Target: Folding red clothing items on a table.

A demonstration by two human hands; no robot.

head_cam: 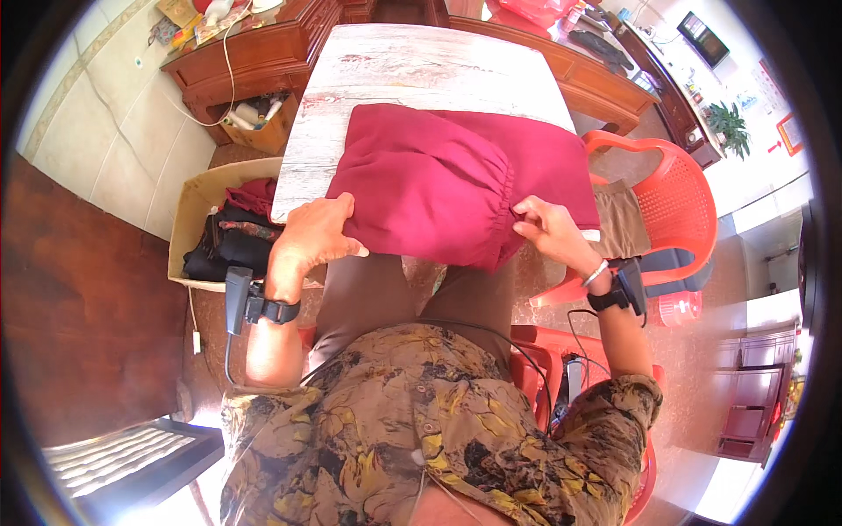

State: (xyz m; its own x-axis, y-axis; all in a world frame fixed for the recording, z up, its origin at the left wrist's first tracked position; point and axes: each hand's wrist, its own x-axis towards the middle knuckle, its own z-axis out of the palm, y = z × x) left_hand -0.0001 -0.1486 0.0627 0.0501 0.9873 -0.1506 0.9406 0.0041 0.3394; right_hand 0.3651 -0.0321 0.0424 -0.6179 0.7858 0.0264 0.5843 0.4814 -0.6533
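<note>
A crimson cloth garment (pixel 421 177) lies folded over the near half of a white wood-patterned table (pixel 434 62), its front part hanging over the near edge. A gathered, elastic-looking edge runs down its right side. My left hand (pixel 314 231) is at the garment's left front edge, thumb and fingers spread apart. On the other side, the thumb and forefinger of my right hand (pixel 556 230) pinch the cloth by the gathered edge. The fingertips partly cover that spot. Both wrists wear black strapped devices.
Left of the table stands a cardboard box (pixel 187 217) of dark and red clothes. A red plastic chair (pixel 677 197) with brown cloth (pixel 621 217) on it stands to the right. Behind is a wooden desk (pixel 243 69); a black cable (pixel 520 335) crosses my lap.
</note>
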